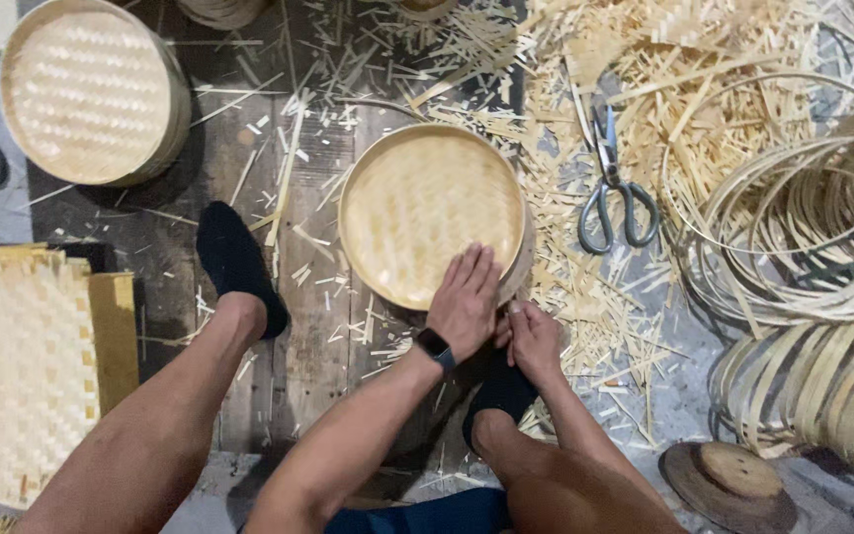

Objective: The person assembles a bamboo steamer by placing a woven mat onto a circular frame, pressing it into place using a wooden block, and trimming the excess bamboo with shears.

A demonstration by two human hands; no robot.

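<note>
Tray (417,203), round woven bamboo, empty | left hand (465,297) flat on rim | right hand (534,338) fingers pinching rim

Both hands meet low: left hand (465,297) flat, fingers spread; right hand (534,339) curled.

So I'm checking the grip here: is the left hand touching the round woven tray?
Touching. The head view shows the left hand lying flat on the tray, fingers spread over its near rim, with no gap visible between them.
</note>
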